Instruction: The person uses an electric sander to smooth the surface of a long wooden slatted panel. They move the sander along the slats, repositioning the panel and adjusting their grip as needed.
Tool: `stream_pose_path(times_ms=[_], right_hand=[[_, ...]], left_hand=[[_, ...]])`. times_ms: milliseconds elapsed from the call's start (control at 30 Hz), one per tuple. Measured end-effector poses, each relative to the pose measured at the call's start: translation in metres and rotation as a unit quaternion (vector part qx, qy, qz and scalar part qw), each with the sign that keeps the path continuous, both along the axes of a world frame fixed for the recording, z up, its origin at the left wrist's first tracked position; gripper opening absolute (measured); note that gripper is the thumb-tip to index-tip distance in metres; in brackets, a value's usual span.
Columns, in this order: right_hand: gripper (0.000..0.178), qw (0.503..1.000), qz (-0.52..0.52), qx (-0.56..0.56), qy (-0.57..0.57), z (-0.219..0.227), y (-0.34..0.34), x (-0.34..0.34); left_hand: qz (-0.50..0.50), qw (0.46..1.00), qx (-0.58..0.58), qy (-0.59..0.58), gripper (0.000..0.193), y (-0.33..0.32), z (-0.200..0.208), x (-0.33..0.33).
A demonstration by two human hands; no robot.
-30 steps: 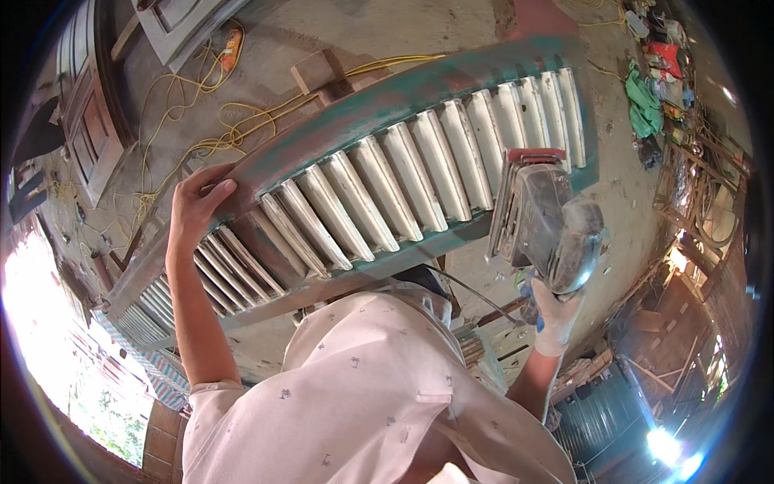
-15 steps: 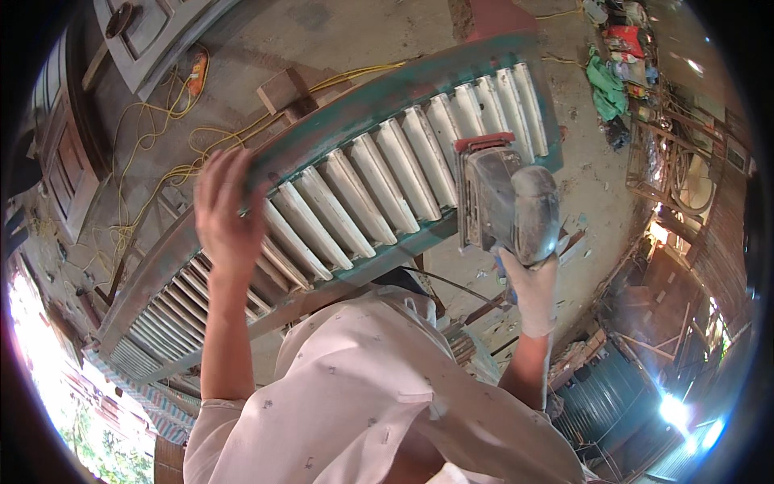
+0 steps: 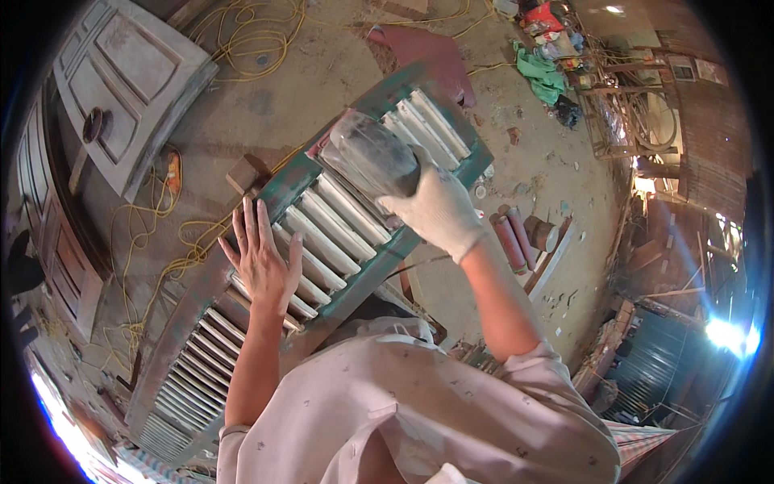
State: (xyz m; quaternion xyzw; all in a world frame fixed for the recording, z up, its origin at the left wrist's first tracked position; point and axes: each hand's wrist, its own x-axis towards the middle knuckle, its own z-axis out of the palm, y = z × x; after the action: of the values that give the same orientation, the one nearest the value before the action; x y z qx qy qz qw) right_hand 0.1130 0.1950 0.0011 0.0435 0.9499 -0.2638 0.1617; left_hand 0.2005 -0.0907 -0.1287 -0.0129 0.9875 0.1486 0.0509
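A long louvered shutter (image 3: 322, 228) lies at a slant in front of me. Its frame is worn green and brown, and its slats are whitish. My left hand (image 3: 268, 266) rests on it bare, fingers spread across the far frame edge and slats. In a pale work glove, my right hand (image 3: 439, 206) is wrapped round a dusty grey power sander (image 3: 372, 152). The sander sits across the shutter's upper part, hiding some slats and part of the far frame. Its underside is out of sight.
Grey panelled doors (image 3: 133, 77) lean at the far left. A yellow cord (image 3: 258, 44) coils over the floor beside a wooden block (image 3: 244, 173). Reddish rolls (image 3: 512, 238) lie to the right. A red-brown sheet (image 3: 427, 56) and a green cloth (image 3: 542, 74) are farther off.
The sander has moved left with my right hand, from the shutter's right side to across its slats. My left hand, blurred before, now lies spread on the shutter. The view has shifted.
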Motion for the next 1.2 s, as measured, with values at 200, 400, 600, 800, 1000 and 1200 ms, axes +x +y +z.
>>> stream_pose_path(times_ms=[200,400,600,800,1000,1200], right_hand=[[0.079,0.994,-0.108,0.03,0.015,0.008,0.048,0.024],[0.059,0.98,-0.192,-0.048,-0.032,-0.013,0.14,0.023],[0.056,0.993,-0.099,-0.062,-0.011,-0.014,0.132,-0.087],[0.054,0.997,-0.035,0.013,-0.07,-0.011,0.145,-0.11],[0.054,0.992,-0.109,-0.028,-0.057,-0.009,0.228,-0.058],[0.053,0.996,-0.041,-0.036,-0.065,-0.002,0.183,-0.081]], left_hand=[[0.022,1.0,-0.002,0.006,0.093,0.001,-0.004,0.004],[0.014,1.0,-0.019,-0.012,0.092,0.004,0.0,0.004],[0.001,1.0,-0.019,0.008,0.091,0.001,-0.002,0.001],[-0.001,0.999,-0.014,0.03,0.087,0.001,-0.008,0.002],[-0.006,0.999,-0.036,0.024,0.085,0.004,-0.011,0.005],[-0.006,0.999,-0.029,0.03,0.08,0.003,-0.013,0.002]])
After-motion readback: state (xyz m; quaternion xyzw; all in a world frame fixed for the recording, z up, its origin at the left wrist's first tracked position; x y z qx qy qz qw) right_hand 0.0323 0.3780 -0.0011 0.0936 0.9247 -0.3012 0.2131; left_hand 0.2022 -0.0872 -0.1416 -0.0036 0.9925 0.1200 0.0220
